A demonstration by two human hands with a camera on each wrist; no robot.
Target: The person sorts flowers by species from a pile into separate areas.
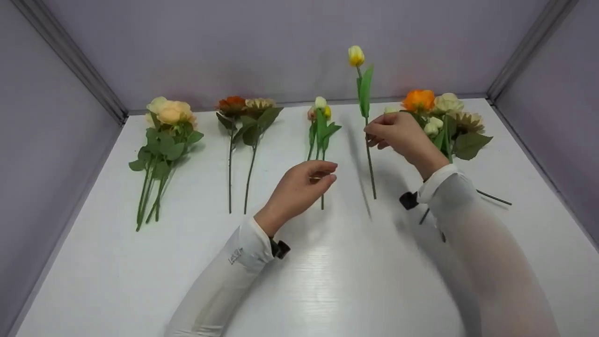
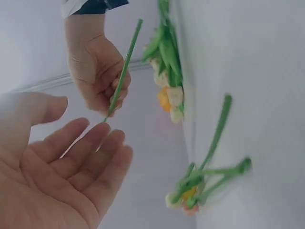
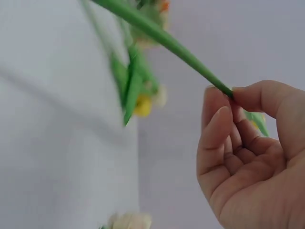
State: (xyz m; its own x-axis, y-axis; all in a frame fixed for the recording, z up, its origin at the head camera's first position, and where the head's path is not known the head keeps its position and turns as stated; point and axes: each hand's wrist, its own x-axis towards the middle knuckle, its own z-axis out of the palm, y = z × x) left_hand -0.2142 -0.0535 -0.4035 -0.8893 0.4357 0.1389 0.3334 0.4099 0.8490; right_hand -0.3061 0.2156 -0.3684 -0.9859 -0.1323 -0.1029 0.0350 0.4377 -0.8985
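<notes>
Between thumb and fingertips, my right hand (image 1: 400, 138) pinches the stem of a yellow and white tulip (image 1: 356, 56), held upright above the table. The right wrist view shows the green stem (image 3: 176, 45) running out from the pinch. My left hand (image 1: 304, 187) hovers over the stems of a small tulip bunch (image 1: 320, 124) in white, yellow and pinkish. In the left wrist view, the palm (image 2: 57, 181) faces up with its fingers slightly bent and nothing held. That hand hides part of the bunch's stems in the head view.
On the far left lie peach and cream roses (image 1: 173, 112) with leafy stems. Beside them are a rust-red flower (image 1: 232, 105) and a beige flower (image 1: 260, 105). A mixed pile with an orange flower (image 1: 419, 99) lies right, partly behind my right arm. Grey walls enclose the white table (image 1: 318, 290).
</notes>
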